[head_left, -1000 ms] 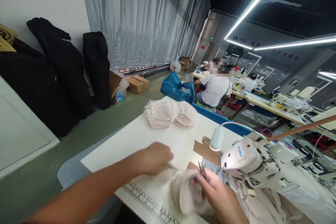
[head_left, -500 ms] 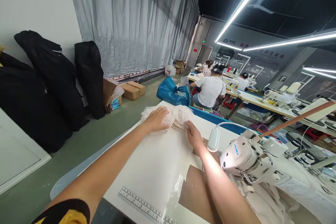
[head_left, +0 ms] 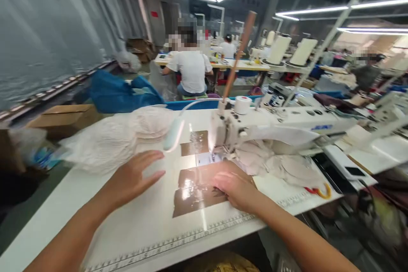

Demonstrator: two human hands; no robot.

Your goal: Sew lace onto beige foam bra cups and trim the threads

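Observation:
My left hand (head_left: pixel 137 175) is open above the white table (head_left: pixel 143 225), its thumb and fingers apart, just right of a stack of white lace pieces (head_left: pixel 105 140). A second lace stack (head_left: pixel 153 121) lies behind it. My right hand (head_left: pixel 234 182) is over the brown patch (head_left: pixel 194 187) in front of the sewing machine (head_left: pixel 223 131); its fingers are curled and blurred, and whether they hold anything is hidden. Beige fabric pieces (head_left: pixel 287 168) lie under and right of the machine arm.
A small lamp (head_left: pixel 174 134) hangs left of the needle. Yellow-and-red handled scissors (head_left: pixel 323 190) lie at the right front edge. Behind the table are a blue bag (head_left: pixel 111 91) and a seated person in white (head_left: pixel 192 70). A cardboard box (head_left: pixel 65 119) stands at left.
The view has turned right toward the machine. Both hands have left the lace stacks; my left hand is beside them, and my right hand has moved over to the brown patch.

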